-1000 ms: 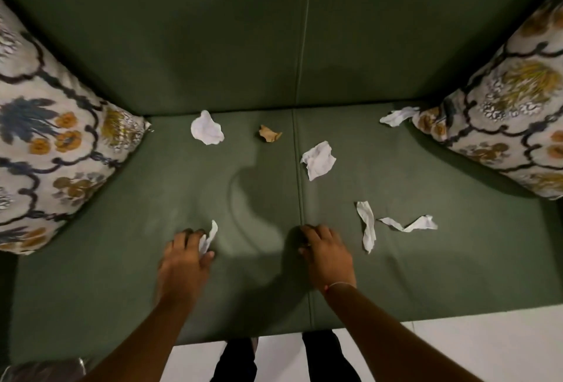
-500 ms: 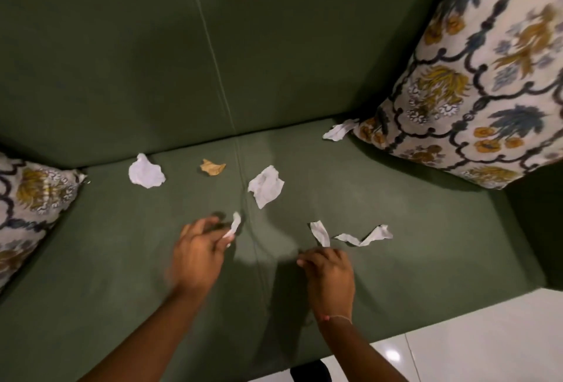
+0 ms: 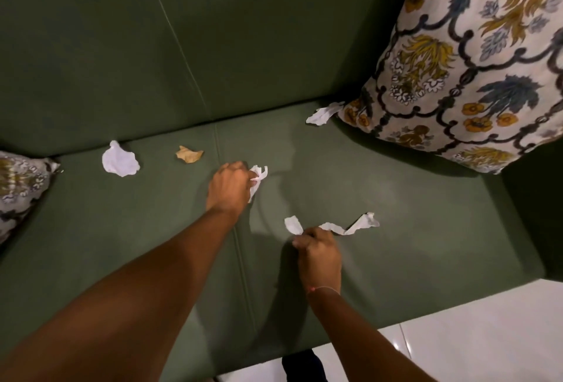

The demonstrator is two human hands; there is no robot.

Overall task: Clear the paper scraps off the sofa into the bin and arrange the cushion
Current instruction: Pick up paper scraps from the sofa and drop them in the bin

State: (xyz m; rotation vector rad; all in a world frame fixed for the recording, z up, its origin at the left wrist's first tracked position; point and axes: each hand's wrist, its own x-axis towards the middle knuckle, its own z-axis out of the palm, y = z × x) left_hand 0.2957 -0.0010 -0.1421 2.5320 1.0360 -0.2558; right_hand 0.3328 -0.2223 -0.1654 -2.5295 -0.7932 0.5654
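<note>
My left hand [image 3: 229, 187] is closed around white paper scraps [image 3: 258, 178] near the middle of the green sofa seat [image 3: 411, 229]. My right hand [image 3: 318, 252] pinches a white paper strip [image 3: 293, 225] nearer the front. A long twisted white strip [image 3: 355, 224] lies just right of that hand. A crumpled white scrap [image 3: 119, 162] and a small brown scrap [image 3: 189, 154] lie by the backrest. Another white scrap [image 3: 323, 113] is tucked at the corner of the floral cushion [image 3: 475, 61] on the right. No bin is in view.
A second floral cushion [image 3: 18, 186] shows at the left edge. The green backrest [image 3: 213, 31] rises behind the seat. White tiled floor [image 3: 472, 336] lies in front of the sofa at the lower right.
My left hand moved right and farther back with its small scrap, onto the crumpled white piece at the seam. My right hand closed on the short strip. The view swung right.
</note>
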